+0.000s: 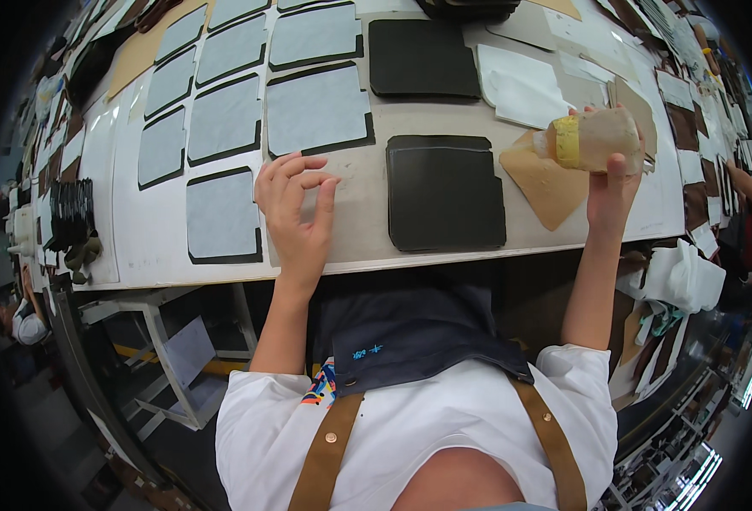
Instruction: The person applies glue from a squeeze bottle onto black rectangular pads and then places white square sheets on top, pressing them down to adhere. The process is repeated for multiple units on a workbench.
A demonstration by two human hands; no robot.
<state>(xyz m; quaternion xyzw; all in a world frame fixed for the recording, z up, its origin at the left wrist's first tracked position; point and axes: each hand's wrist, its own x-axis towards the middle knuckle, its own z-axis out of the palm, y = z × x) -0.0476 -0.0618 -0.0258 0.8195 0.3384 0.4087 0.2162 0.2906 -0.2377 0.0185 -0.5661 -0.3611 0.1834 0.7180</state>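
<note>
My right hand [612,194] grips a translucent squeeze bottle [602,140] with a yellow band near its neck. The bottle lies on its side in my grasp, its narrow end pointing left, above a tan paper sheet [548,189]. Over the table, my left hand [295,213] is empty, its fingers loosely bent and apart. Nearest to it are black-edged panels with pale grey-blue faces, one [318,111] just beyond the fingertips and another [223,213] to the left. Between my hands sits a stack of black panels [446,196] by the near table edge.
A second black stack [423,60] lies farther back. White sheets [521,85] rest beyond the bottle. Several more grey-blue panels stand in rows at the far left. Dark strips [71,213] hang at the left edge, and a white bag [685,277] is at the right.
</note>
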